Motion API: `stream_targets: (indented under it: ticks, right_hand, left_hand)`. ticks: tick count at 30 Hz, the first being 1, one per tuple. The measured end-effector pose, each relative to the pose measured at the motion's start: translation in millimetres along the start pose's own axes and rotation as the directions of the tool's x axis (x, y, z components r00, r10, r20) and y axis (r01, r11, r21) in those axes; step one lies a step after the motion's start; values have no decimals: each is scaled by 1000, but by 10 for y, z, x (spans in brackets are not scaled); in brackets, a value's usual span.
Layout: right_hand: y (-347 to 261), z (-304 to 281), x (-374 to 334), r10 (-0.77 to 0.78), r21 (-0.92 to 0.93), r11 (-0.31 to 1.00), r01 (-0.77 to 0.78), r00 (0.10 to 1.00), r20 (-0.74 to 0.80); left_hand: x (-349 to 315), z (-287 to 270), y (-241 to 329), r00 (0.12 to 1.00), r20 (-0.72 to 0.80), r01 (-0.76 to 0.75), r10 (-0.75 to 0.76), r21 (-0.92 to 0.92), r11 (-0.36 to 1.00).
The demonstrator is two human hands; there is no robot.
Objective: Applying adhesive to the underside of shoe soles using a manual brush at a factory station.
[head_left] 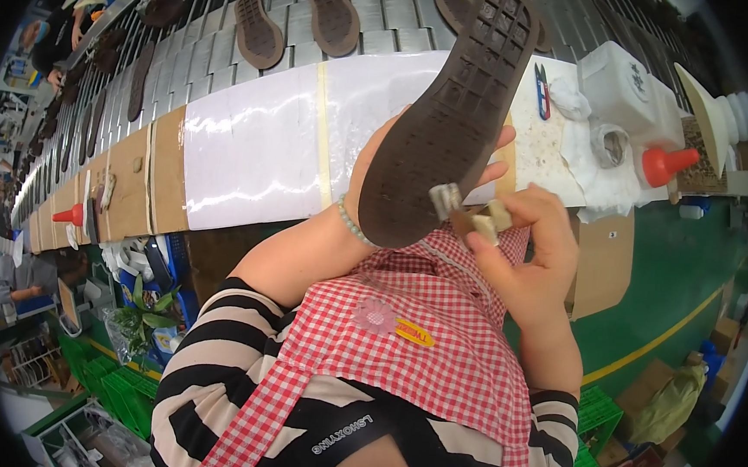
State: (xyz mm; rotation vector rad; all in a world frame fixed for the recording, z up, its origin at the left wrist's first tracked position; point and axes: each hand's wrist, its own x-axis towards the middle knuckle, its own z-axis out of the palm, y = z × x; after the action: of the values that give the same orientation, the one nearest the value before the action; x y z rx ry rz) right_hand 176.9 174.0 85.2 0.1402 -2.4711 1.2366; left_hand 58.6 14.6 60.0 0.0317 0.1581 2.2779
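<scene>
A dark brown shoe sole (437,142) with a grid of square cells at its far end lies across my left hand (370,159). The palm supports it from beneath, and fingertips show past its right edge. A beaded bracelet circles that wrist. My right hand (533,249) pinches a small brush (462,221) with a brown middle, a pale blocky grip and a whitish, blurred tip. That tip is at the sole's lower right edge; whether it touches, I cannot tell.
Beyond the white work surface (258,147) runs a slatted metal conveyor (388,26) carrying several soles, including a brown sole (331,14). At the right are red-handled snips (542,91), a white jug (623,86) and a red nozzle cap (669,166). A potted plant (147,313) stands lower left.
</scene>
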Motion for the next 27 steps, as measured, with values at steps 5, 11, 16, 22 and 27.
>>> stream_targets:
  ticks: [5,11,16,22,27]
  right_hand:
    - [-1,-113,69,-137,-132,983,127,988,-69]
    - [50,-131,77,-148,-244,962,120,984,-100]
    - [55,-245,133,-205,-227,959,168,967,-150]
    - [116,-284,178,-245,-358,919,165,950,-191]
    - [26,-311,199,-245,-312,926,213,967,-66]
  left_hand:
    - [-14,41,-37,998,3,-54,56,279,959]
    - [-46,64,-89,999,0,-34,35,231,972]
    - [-42,147,-162,986,-93,-61,135,557,828]
    - [-36,-21,-127,950,244,-179,192,936,-304]
    - [-70,-47,-132,958,219,-182,183,963,-198]
